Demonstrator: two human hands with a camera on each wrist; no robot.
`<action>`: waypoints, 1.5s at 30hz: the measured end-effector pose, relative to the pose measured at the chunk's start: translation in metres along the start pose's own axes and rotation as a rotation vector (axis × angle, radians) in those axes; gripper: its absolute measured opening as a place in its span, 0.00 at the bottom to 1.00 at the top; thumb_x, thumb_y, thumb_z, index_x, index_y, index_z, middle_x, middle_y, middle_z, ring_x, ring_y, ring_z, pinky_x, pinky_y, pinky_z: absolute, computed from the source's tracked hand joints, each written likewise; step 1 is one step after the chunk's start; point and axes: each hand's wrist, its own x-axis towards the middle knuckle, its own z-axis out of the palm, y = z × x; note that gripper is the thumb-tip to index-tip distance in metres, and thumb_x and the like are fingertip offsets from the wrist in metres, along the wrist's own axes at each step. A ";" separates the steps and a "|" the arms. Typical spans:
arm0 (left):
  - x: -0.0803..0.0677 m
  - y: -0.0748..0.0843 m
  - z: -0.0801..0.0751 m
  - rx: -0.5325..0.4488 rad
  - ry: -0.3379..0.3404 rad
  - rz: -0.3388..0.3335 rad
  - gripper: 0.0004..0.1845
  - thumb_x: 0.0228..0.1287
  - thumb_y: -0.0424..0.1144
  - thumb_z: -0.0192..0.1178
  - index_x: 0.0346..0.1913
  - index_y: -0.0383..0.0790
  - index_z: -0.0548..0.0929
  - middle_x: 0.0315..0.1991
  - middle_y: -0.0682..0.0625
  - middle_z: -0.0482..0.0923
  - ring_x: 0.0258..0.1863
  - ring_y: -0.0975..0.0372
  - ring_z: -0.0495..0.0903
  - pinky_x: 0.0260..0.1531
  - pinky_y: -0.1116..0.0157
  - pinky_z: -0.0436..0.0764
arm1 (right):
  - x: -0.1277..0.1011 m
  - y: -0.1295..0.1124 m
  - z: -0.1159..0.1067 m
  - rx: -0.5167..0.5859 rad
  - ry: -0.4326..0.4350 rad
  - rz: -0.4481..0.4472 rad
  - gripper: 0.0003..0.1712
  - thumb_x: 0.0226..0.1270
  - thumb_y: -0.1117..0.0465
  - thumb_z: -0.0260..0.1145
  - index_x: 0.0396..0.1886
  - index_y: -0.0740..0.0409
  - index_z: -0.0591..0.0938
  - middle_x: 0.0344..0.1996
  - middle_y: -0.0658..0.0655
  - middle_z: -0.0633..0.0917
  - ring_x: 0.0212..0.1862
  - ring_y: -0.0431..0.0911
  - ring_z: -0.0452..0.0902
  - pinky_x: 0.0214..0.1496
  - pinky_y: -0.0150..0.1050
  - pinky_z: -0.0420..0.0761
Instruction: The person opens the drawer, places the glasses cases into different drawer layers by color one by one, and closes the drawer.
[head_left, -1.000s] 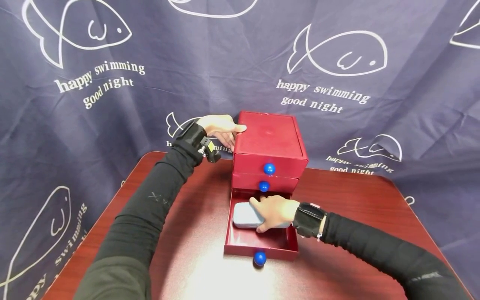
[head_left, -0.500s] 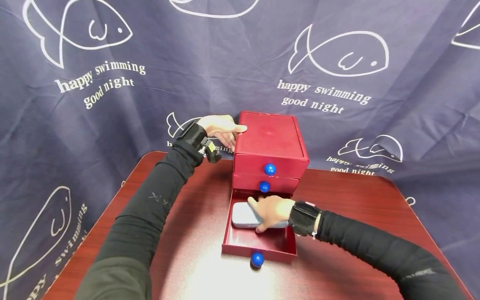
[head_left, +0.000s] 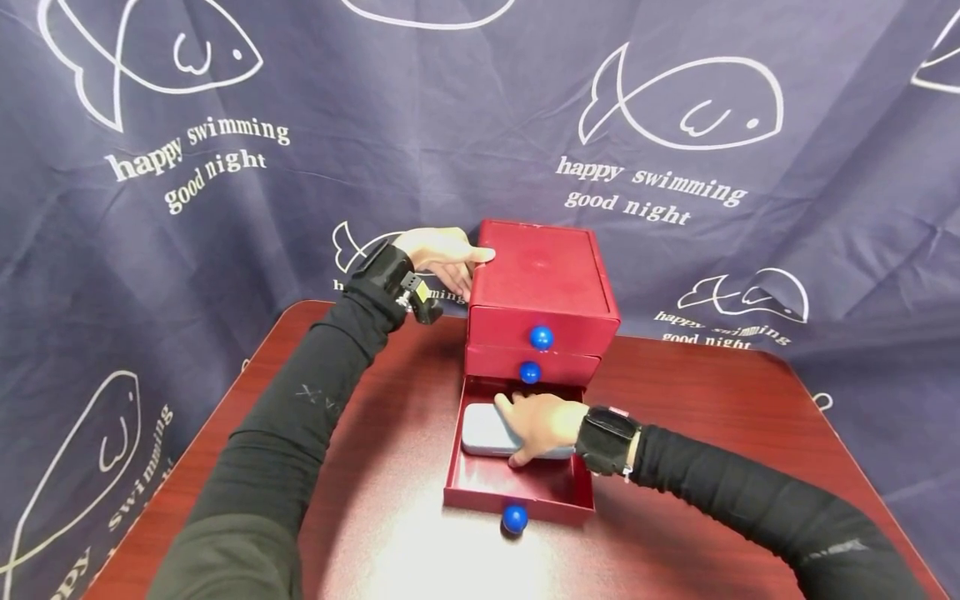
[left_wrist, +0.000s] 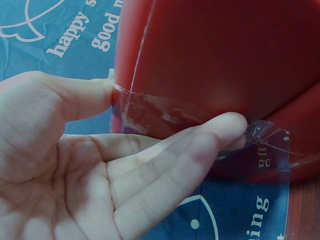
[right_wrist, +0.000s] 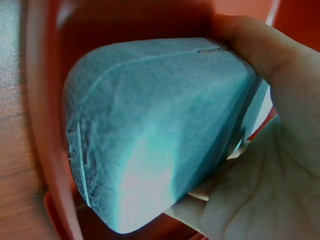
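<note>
Now right hand [head_left: 546, 423] grips rounded light-blue case [head_left: 486, 431] inside open bottom drawer [head_left: 517, 492]; left hand [head_left: 442, 258], fingers straight, braces red three-drawer box [head_left: 543, 279].

Grey-blue rounded fabric case [head_left: 483, 432]: right half hidden beneath the right hand [head_left: 546, 425].
Left hand [head_left: 441, 252]: fingertips hidden behind the glossy red three-drawer box [head_left: 542, 275].

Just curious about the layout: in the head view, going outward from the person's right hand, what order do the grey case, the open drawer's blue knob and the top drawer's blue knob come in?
1. Grey case, gripped by the right hand, inside the open bottom drawer.
2. Open drawer's blue knob, at the drawer's front, toward the person.
3. Top drawer's blue knob, highest on the chest.
</note>
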 end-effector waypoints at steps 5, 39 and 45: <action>0.001 0.000 0.000 0.004 -0.006 -0.001 0.29 0.79 0.50 0.50 0.60 0.22 0.76 0.36 0.39 0.88 0.38 0.52 0.90 0.61 0.51 0.82 | 0.000 0.000 0.002 -0.020 0.029 -0.006 0.42 0.48 0.37 0.81 0.50 0.50 0.67 0.44 0.55 0.80 0.41 0.48 0.81 0.48 0.45 0.87; 0.000 0.001 0.002 -0.011 0.001 -0.008 0.28 0.79 0.50 0.52 0.61 0.24 0.76 0.39 0.39 0.88 0.37 0.52 0.90 0.57 0.54 0.84 | -0.011 0.001 -0.001 -0.125 0.079 0.002 0.42 0.47 0.31 0.78 0.52 0.48 0.72 0.44 0.54 0.83 0.43 0.48 0.81 0.44 0.44 0.85; 0.000 0.001 0.001 -0.018 -0.002 -0.012 0.28 0.79 0.49 0.52 0.61 0.24 0.76 0.39 0.38 0.87 0.36 0.53 0.90 0.57 0.54 0.85 | -0.026 -0.001 -0.013 -0.148 0.142 -0.009 0.41 0.50 0.36 0.79 0.58 0.50 0.75 0.47 0.55 0.84 0.48 0.50 0.83 0.51 0.45 0.86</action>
